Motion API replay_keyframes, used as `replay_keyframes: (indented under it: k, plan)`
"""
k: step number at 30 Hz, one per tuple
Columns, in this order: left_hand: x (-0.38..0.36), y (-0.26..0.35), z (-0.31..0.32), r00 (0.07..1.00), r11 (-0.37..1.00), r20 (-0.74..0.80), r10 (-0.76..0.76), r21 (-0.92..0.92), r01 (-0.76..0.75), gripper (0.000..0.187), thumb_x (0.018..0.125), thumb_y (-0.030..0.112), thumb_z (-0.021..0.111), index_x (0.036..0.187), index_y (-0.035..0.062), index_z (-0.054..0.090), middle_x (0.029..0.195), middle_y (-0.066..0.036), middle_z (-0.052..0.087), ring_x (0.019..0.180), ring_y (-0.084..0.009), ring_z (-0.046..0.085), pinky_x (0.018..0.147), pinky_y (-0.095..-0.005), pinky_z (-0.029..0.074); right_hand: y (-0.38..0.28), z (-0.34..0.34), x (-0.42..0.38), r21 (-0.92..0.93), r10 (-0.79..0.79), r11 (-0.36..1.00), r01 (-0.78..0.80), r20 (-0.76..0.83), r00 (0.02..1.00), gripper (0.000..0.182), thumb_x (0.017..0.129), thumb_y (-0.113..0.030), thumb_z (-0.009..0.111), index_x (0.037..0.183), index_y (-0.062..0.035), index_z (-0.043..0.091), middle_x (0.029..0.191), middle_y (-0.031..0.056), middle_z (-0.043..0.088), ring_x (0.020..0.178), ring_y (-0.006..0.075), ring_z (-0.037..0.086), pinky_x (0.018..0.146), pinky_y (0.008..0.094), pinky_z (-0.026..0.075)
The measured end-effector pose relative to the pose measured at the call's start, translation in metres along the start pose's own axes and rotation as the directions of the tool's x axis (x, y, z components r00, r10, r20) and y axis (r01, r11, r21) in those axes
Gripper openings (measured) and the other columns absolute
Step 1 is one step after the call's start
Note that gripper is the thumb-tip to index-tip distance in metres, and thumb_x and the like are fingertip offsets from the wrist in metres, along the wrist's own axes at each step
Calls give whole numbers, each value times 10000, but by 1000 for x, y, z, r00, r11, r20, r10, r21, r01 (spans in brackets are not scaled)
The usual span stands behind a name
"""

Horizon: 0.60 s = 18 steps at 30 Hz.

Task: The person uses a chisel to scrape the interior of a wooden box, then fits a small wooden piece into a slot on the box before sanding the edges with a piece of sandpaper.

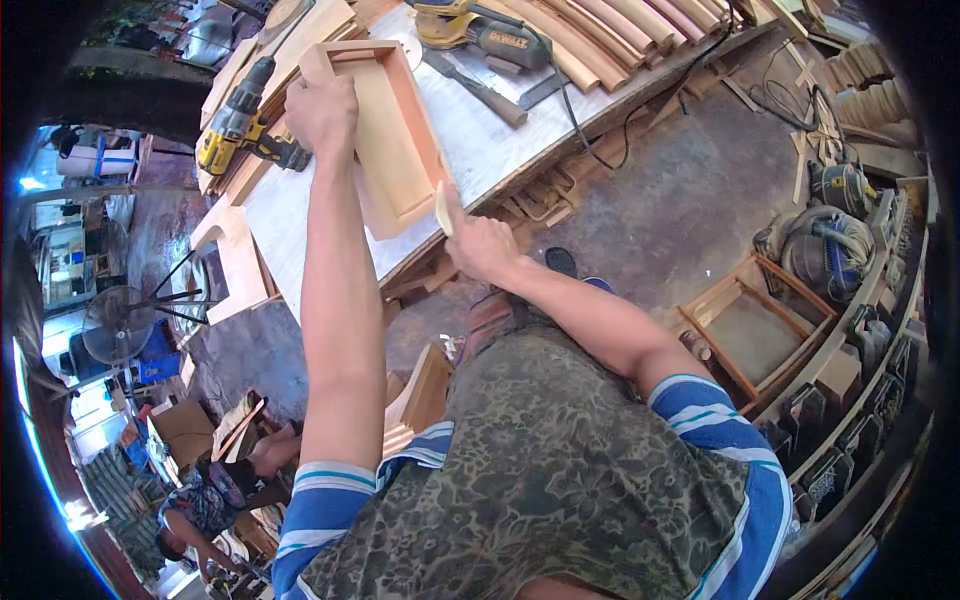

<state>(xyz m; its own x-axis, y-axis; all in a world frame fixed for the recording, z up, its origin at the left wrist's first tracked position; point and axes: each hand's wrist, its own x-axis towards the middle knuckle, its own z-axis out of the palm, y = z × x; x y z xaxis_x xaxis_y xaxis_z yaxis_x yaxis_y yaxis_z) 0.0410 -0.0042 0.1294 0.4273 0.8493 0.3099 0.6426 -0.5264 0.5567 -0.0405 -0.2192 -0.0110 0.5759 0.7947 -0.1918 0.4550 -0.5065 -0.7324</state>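
Note:
A shallow wooden box [385, 135], like a small drawer, lies tilted on the white-topped workbench [480, 150]. My left hand [322, 112] is closed around its far left end. My right hand [482, 248] is at the near corner of the box, pinching a thin pale yellow piece [444, 210] against the outside of the frame. Whether that piece is folded sandpaper or a wood strip I cannot make out. Left of my left hand a yellow cordless drill [238, 118] lies on wooden boards.
A DeWalt power tool [500, 42] and a flat dark tool with a handle [480, 92] lie behind the box. Wooden strips [600, 35] are stacked farther back. A wooden frame [758, 325] stands on the floor at right. At lower left, another person [215, 500] bends over.

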Motion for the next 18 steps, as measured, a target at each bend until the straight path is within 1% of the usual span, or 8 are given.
replay_keyframes:
  k: [2,6,7,10,12,14,17,18]
  plan:
    - [4,1,0,1000,1000,-4,-9,-2,9,569,726,281,769,1206,-15,698,1152,-238,739,1098,-386,710,1004,-452,540,-12,-6,-3,5,101,995,-102,25,995,976,881,-202,617,1636,-44,19,860,297,708,760,499,704,716,612,561]
    - [-2,3,-5,999,999,4,-43,9,43,567,731,285,776,1200,-23,696,1150,-239,737,1097,-389,705,1008,-451,534,-33,-4,-12,-26,-155,988,155,15,988,982,888,-179,601,1632,-18,-20,898,328,706,754,500,702,710,619,555]
    - [2,-4,-2,1000,1000,0,-29,-10,29,568,735,287,775,1194,-36,687,1158,-238,733,1103,-394,700,1015,-451,529,-7,18,-2,-32,-117,993,115,-83,990,977,890,-178,604,1622,15,-15,873,323,705,728,494,700,692,617,546]
    - [5,-14,-3,999,999,-12,-51,-7,51,568,741,288,767,1194,-43,677,1173,-239,726,1117,-396,694,1025,-450,522,6,11,4,39,53,998,-51,-41,998,978,886,-180,607,1616,33,-8,849,325,702,695,495,694,652,627,534]
    - [-1,-14,-1,997,997,13,-72,-4,72,570,743,290,764,1196,-43,675,1179,-240,724,1124,-395,692,1031,-448,518,-37,-1,-17,-58,-85,994,88,45,995,992,883,-177,612,1611,55,-23,804,283,704,655,488,680,603,636,525]
    - [4,-6,-4,996,996,22,-89,-12,89,572,747,295,759,1201,-42,671,1193,-242,719,1137,-393,687,1044,-444,510,-32,8,-19,-47,-246,969,244,-59,967,1013,884,-181,620,1620,40,-39,796,262,705,643,476,677,605,630,533]
    - [5,-12,-5,999,998,-2,-51,-48,51,597,734,297,758,1219,-40,668,1195,-238,724,1143,-398,687,1047,-440,510,13,-10,2,-75,97,993,-92,56,994,958,903,-193,598,1663,-105,21,827,274,721,731,479,716,701,621,558]
    - [3,-14,-4,998,996,-16,-52,-73,51,608,726,297,758,1227,-36,667,1188,-236,728,1136,-401,690,1042,-440,514,34,-4,4,-127,-23,992,20,-21,1000,956,899,-207,630,1672,-176,69,825,273,723,771,478,720,749,610,560]
